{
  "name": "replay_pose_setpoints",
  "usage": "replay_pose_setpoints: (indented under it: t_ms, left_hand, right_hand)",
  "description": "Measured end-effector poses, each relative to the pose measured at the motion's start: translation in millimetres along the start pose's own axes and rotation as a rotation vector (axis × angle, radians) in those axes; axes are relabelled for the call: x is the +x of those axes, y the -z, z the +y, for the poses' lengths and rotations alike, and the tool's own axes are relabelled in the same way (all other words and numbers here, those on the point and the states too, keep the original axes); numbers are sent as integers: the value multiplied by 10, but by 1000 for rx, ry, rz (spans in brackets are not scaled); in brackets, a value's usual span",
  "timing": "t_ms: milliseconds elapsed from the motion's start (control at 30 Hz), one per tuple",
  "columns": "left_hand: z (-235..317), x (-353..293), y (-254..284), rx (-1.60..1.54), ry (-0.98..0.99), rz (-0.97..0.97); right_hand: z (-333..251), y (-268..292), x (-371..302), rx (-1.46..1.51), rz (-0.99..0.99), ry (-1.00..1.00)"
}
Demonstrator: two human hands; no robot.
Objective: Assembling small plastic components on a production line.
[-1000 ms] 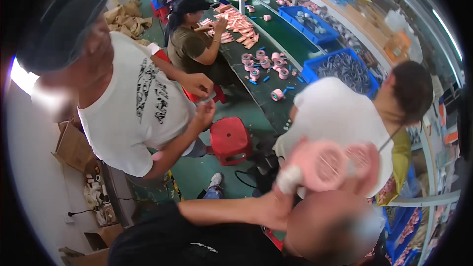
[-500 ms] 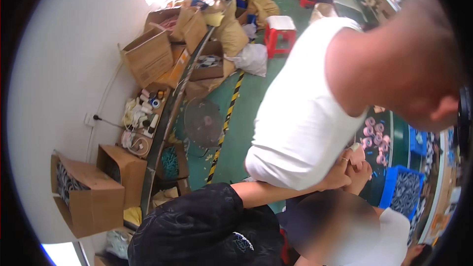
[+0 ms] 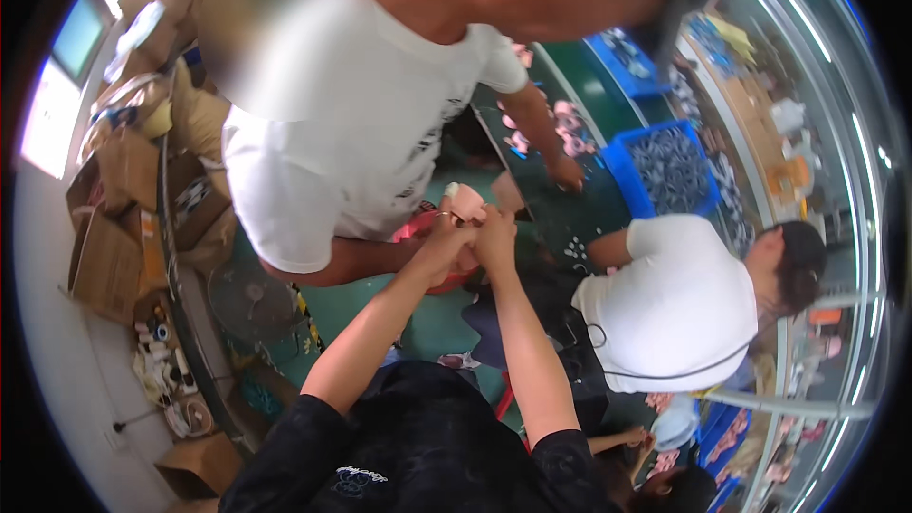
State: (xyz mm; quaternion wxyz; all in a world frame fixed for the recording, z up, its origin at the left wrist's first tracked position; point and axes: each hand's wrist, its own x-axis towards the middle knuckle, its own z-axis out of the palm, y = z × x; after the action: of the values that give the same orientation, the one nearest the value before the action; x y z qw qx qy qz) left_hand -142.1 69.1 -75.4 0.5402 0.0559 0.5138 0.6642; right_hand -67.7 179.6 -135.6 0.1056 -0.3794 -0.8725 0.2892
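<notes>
In front of my chest, both arms reach forward and the hands meet. My left hand (image 3: 443, 245) wears a ring and is closed round a pink, smooth, rounded part (image 3: 466, 201). From the other side my right hand (image 3: 494, 239) grips the same part, its fingers bent against it. A pale cream tip (image 3: 451, 190) shows at the part's upper left; I cannot tell whether it is a finger cover or belongs to the part. My fingers hide the part's lower side. A red stool or tub (image 3: 418, 226) shows behind my hands.
A co-worker in a white shirt (image 3: 313, 161) stands close ahead, one hand (image 3: 567, 174) at the dark green work surface (image 3: 560, 218). Another white-shirted person (image 3: 665, 309) sits right. A blue bin (image 3: 616, 166) holds grey pieces beside pink parts (image 3: 570, 128). Left are a fan (image 3: 252, 304) and cartons (image 3: 114, 261).
My view has swung to the right, so the work surface and seated person show more fully. Both hands still hold the pink part, now nearer the picture's middle.
</notes>
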Motion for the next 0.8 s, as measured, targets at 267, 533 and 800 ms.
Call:
replay_pose_setpoints:
  t_ms: [267, 533, 800]
  left_hand:
    - [-243, 440, -575, 85, 213, -50]
    - [-485, 1725, -776, 114, 257, -176]
    - [-805, 2893, -876, 69, 360, -92]
  right_hand:
    - [552, 312, 48, -14, 43, -304]
    - [1169, 316, 793, 22, 152, -515]
    - [1939, -166, 1608, -53, 286, -570]
